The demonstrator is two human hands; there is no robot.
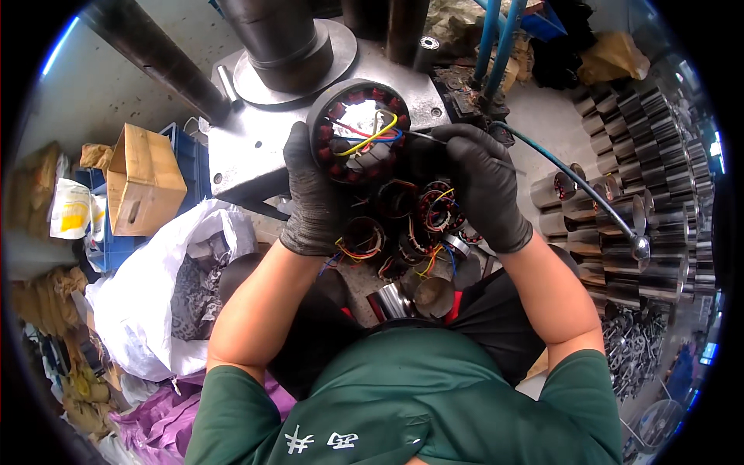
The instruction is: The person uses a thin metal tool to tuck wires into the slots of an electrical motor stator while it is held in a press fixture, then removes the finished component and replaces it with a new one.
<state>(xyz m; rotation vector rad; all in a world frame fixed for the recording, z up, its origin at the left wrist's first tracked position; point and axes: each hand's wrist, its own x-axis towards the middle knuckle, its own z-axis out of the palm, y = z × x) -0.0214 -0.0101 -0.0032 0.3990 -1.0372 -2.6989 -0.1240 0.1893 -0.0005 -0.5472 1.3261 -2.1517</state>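
Note:
My left hand (311, 190), in a black glove, is closed on the left side of a motor stator (316, 124). The stator is a dark ring with red windings inside, tilted so its opening faces me. Yellow, blue and red lead wires (370, 142) cross that opening. My right hand (490, 182), gloved alike, pinches a thin metal rod (425, 137) whose far end reaches the stator's right edge by the wires. Whether its tip touches them I cannot tell. Below the hands lie several more stators (439, 209) with loose coloured leads.
A metal press table (252, 167) with a thick column (283, 46) stands ahead. Shiny metal cylinders (647, 225) are stacked at right, beside a hose (562, 167). A white sack (132, 310) and cardboard box (143, 182) are at left. A cylinder (394, 301) lies between my legs.

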